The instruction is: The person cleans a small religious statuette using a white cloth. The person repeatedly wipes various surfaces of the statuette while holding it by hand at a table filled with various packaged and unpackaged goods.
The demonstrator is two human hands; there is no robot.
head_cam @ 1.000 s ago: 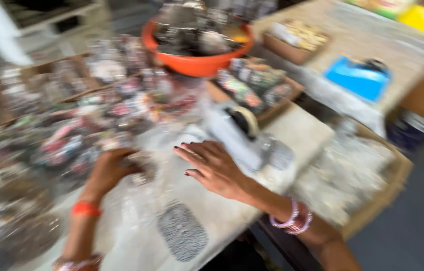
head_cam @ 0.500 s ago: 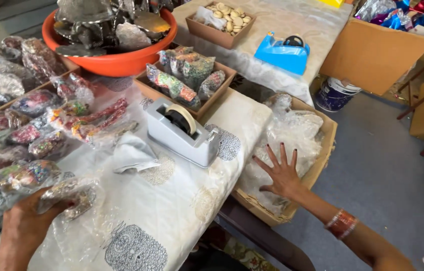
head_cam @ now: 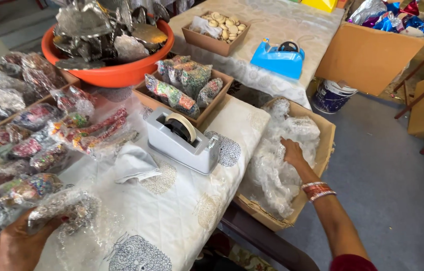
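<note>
In the box (head_cam: 322,150), right hand (head_cam: 292,152) now closed.

Grey tape dispenser (head_cam: 184,140) sits mid-table on white patterned cloth (head_cam: 182,211). Just right of dispenser, past table edge: cardboard box (head_cam: 324,145) full of clear plastic wrap (head_cam: 277,165); right hand (head_cam: 293,152) pressed flat into wrap, bangles on wrist. Lower left of dispenser: left hand (head_cam: 21,243) gripping clear-wrapped packet (head_cam: 66,208). Behind dispenser: small carton of wrapped bundles (head_cam: 184,88), orange basin (head_cam: 109,73) of metalware further left. Blue dispenser (head_cam: 278,59) well behind, on far table.
</note>
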